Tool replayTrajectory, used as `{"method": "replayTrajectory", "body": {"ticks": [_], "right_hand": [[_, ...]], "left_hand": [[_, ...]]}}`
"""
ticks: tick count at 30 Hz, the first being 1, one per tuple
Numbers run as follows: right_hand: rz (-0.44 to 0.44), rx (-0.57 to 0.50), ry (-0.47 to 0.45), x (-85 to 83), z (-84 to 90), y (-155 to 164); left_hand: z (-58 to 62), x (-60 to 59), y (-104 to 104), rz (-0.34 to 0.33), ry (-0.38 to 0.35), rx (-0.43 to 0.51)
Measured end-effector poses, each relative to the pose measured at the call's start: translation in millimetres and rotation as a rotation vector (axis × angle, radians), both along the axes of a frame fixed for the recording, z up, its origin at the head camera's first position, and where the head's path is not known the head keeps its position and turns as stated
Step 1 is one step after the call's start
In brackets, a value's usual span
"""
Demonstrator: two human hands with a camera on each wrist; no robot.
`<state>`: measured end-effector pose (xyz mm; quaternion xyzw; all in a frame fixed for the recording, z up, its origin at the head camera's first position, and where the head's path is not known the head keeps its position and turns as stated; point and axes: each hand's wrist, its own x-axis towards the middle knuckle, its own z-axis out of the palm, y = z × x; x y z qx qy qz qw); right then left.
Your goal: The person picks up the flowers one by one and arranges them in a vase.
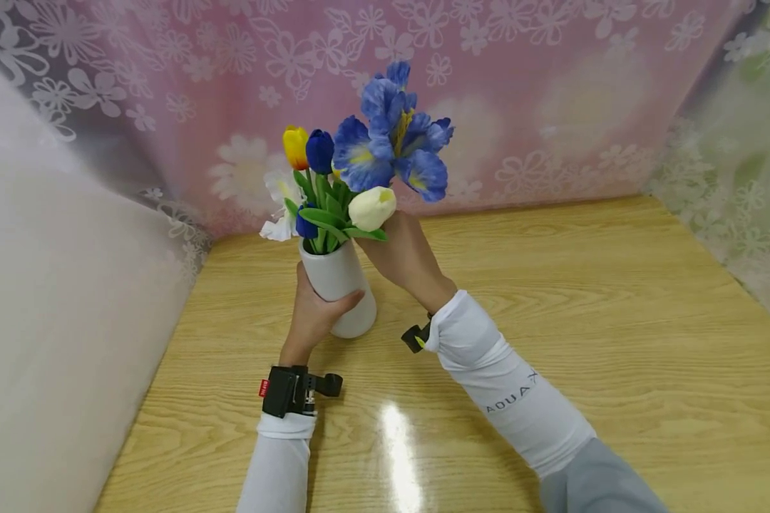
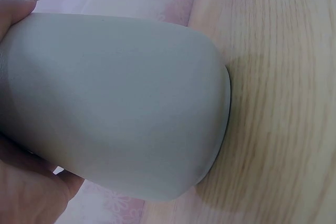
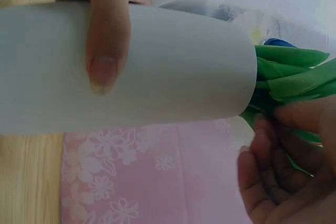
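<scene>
A white vase [image 1: 336, 278] stands at a lean on the wooden table, its base down on the wood in the left wrist view. My left hand [image 1: 317, 313] grips its side, thumb across the front. At the mouth, my right hand [image 1: 407, 256] has curled fingers among the stems and pinches a stem close to the rim. Above that hand rises a large blue iris [image 1: 391, 135], and a white tulip [image 1: 372, 208] overlaps it. The vase also holds a yellow tulip [image 1: 295, 147], a dark blue tulip [image 1: 319, 151], a white ruffled flower [image 1: 279, 206] and green leaves [image 3: 291, 72].
The wooden table [image 1: 590, 342] extends to the right and toward me. A pink floral curtain [image 1: 500, 107] hangs along its back edge, with pale cloth [image 1: 51, 285] on the left. Black camera straps sit on both wrists.
</scene>
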<state>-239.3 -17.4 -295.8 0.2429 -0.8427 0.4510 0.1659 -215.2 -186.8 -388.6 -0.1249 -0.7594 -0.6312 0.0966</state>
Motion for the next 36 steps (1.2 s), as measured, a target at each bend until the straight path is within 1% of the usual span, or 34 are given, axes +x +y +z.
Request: {"method": "replayTrajectory", "body": {"ticks": [5,7,12,14,16,21,25,30,36], "right_hand": [[-0.035,-0.071,0.063,-0.5,-1.8,-0.9],[-0.040,-0.065,0.064,-1.9,-3.2,-2.2],[0.015,-0.052,-0.008,-4.8,-8.3,-4.0],[0.036,-0.056,-0.018,-4.0,-10.9,-2.8],[0.038,-0.039,-0.017,-1.8,-13.7,-0.4],[0.034,0.010,-0.086,3.8,-21.9,7.6],[0.047,0.022,-0.142,6.5,-34.1,20.0],[0.089,0.035,-0.202,6.6,-53.5,36.7],[0.065,0.039,-0.260,6.0,-68.5,57.2]], "left_hand": [[0.5,-0.3,0.0,0.001,0.004,-0.001],[0.9,-0.4,0.3,0.004,-0.002,0.000],[1.7,0.5,2.3,0.012,-0.013,-0.004],[1.2,0.9,2.8,0.013,-0.015,-0.005],[0.6,1.3,2.7,0.017,-0.017,-0.011],[0.3,1.0,1.7,0.021,-0.010,-0.013],[-0.2,2.2,4.3,0.022,-0.006,-0.010],[-0.8,4.9,3.8,0.036,-0.022,-0.012],[3.5,6.7,6.3,0.050,-0.038,-0.040]]}}
